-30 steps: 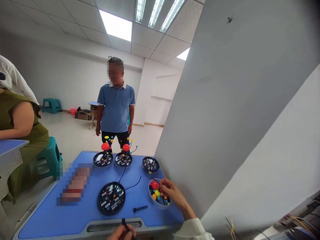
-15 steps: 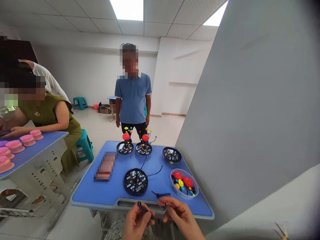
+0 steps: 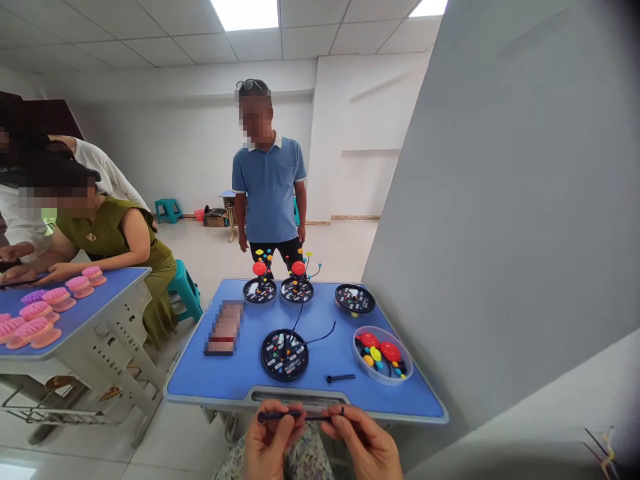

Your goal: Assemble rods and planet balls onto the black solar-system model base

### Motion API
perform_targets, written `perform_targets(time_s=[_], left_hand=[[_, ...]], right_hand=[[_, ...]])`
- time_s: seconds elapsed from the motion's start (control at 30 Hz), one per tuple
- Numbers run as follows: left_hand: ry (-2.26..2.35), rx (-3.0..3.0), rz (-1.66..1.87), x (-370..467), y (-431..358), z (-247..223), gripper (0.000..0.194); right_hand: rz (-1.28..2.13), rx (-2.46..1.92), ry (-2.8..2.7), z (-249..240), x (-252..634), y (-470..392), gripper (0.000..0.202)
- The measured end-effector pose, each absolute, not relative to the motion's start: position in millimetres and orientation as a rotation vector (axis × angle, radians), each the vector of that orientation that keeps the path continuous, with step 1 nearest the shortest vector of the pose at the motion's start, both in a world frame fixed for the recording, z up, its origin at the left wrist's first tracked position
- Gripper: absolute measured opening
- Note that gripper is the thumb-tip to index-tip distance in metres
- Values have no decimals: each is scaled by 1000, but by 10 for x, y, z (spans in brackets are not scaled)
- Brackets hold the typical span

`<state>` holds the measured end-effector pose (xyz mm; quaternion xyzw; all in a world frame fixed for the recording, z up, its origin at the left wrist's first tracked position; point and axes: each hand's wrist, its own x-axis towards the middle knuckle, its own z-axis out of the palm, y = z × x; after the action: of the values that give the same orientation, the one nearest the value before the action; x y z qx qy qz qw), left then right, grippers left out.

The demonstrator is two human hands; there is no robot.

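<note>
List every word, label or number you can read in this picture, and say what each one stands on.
None can be read.
Black round base: white and coloured labels and a line of white print, too small and blurred.
Three far bases: white marks, too small.
Pixelated patch on the blue desk: nothing legible.
Thin black rod held in both hands: no marking visible.

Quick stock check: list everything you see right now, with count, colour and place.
Desk: 1, blue, centre.
Round bases: 4, black; two at the back carry red balls.
Bowl: 1, clear, coloured balls inside, desk right.
Loose rod: 1, black, desk front.
Blurred item: 1, desk left.
Pink items: several, neighbouring desk.
Stools: 2, teal.
People: 3, one standing in blue shirt.
Left hand, right hand: together holding a thin black rod.
</note>
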<state>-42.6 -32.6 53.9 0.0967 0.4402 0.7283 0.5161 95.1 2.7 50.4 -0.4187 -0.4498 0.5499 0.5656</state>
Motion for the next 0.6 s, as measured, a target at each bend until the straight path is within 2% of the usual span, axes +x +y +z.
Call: perform_targets(time_s=[0.2, 0.43, 0.6], left_hand=[[1009, 177, 1727, -392, -361, 544, 44], [998, 195, 1736, -335, -361, 489, 43], [1016, 244, 1762, -318, -358, 420, 40]], right_hand=[[1325, -967, -1047, 542, 885, 22, 31], [1326, -1024, -1090, 403, 892, 13, 45], [1311, -1051, -1215, 425, 918, 32, 40]])
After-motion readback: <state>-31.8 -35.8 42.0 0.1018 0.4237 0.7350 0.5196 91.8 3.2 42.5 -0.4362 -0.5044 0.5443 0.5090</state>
